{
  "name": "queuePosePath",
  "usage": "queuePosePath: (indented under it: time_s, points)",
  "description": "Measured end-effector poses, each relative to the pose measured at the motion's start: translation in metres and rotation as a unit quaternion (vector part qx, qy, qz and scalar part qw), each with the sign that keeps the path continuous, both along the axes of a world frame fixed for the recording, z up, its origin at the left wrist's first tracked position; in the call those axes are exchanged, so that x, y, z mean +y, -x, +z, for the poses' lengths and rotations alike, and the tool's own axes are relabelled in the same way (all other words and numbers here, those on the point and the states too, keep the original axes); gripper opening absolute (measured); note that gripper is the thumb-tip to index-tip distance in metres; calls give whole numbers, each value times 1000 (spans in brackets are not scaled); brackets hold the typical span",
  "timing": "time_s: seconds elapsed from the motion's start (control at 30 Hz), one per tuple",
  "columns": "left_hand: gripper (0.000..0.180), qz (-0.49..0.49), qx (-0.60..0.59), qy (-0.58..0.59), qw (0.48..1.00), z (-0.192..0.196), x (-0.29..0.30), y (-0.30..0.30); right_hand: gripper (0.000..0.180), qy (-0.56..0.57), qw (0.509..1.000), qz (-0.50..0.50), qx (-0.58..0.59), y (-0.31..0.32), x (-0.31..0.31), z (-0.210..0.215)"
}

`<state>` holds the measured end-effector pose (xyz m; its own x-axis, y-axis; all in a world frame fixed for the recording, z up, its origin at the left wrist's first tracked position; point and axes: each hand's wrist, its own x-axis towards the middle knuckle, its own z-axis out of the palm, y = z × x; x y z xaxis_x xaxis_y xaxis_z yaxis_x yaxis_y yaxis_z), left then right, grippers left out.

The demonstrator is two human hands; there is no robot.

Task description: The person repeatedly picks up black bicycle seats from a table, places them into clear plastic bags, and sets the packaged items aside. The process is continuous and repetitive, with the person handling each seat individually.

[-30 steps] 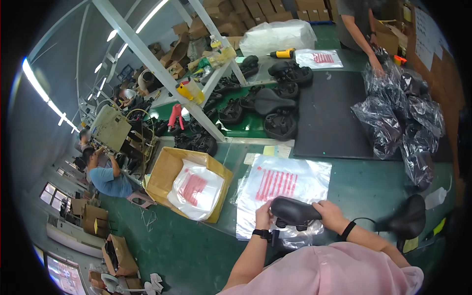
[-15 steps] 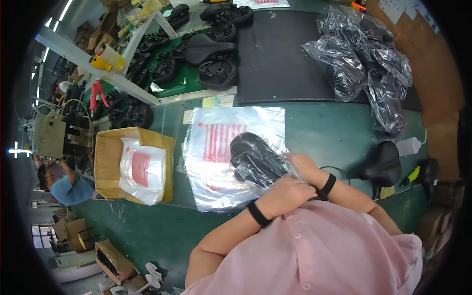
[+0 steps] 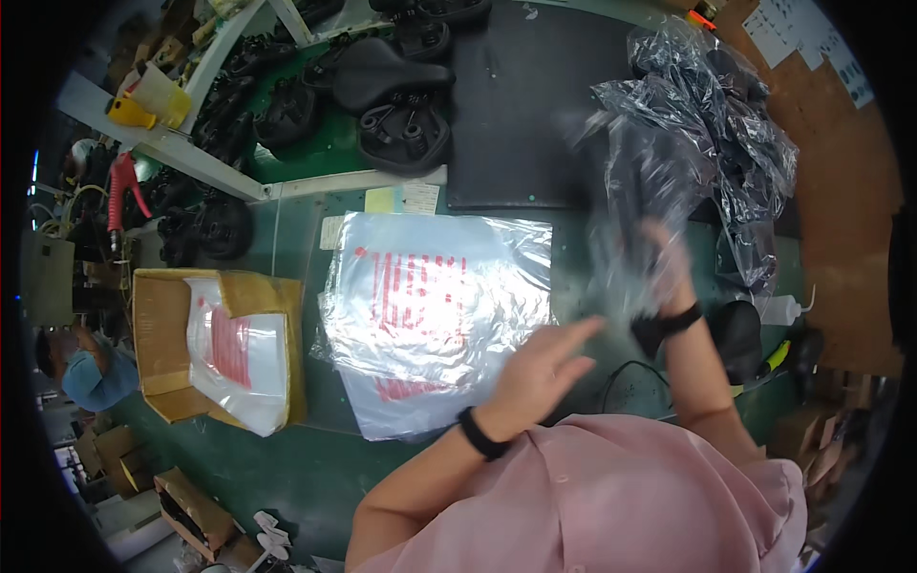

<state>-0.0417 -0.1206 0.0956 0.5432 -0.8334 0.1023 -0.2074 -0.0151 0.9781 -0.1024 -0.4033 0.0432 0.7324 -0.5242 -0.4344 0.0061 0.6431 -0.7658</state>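
Note:
My right hand (image 3: 671, 272) grips a black bicycle saddle in a clear plastic bag (image 3: 630, 205), blurred by motion, at the edge of the heap of bagged saddles (image 3: 755, 143). Its fingers are partly hidden by the film. My left hand (image 3: 543, 374) holds nothing; its fingers are stretched out and apart at the lower right corner of a stack of flat clear bags (image 3: 435, 296) with red print. That stack lies on the green bench top in front of me.
A cardboard box (image 3: 296, 353) with more printed bags stands at left. Bare black saddles (image 3: 392, 76) lie beyond a white frame rail (image 3: 353, 180). A black mat (image 3: 521, 105) covers the far middle. A white squeeze bottle (image 3: 781, 308) and another saddle (image 3: 737, 334) are at right.
The bagged saddle has left the bag stack and moved right and away from me in my right hand, toward the heap. My left hand has let go of it and opened.

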Motion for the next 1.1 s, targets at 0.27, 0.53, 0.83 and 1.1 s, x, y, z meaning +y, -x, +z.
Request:
queuePosePath:
  time_s: [0.27,0.53,0.83,1.1]
  points:
    - [71,164,-252,-438,847,-147,126,-87,40,422,896,-24,-137,-271,-109,0]
    - [71,78,-248,-454,852,-137,179,-138,79,823,511,184,163,-446,29,-67]
    - [78,51,-203,-331,920,-95,35,-26,51,820,468,304,123,-435,-1,-43]
    - [52,97,-265,-354,892,-127,48,-13,36,403,828,370,122,-341,-27,55]
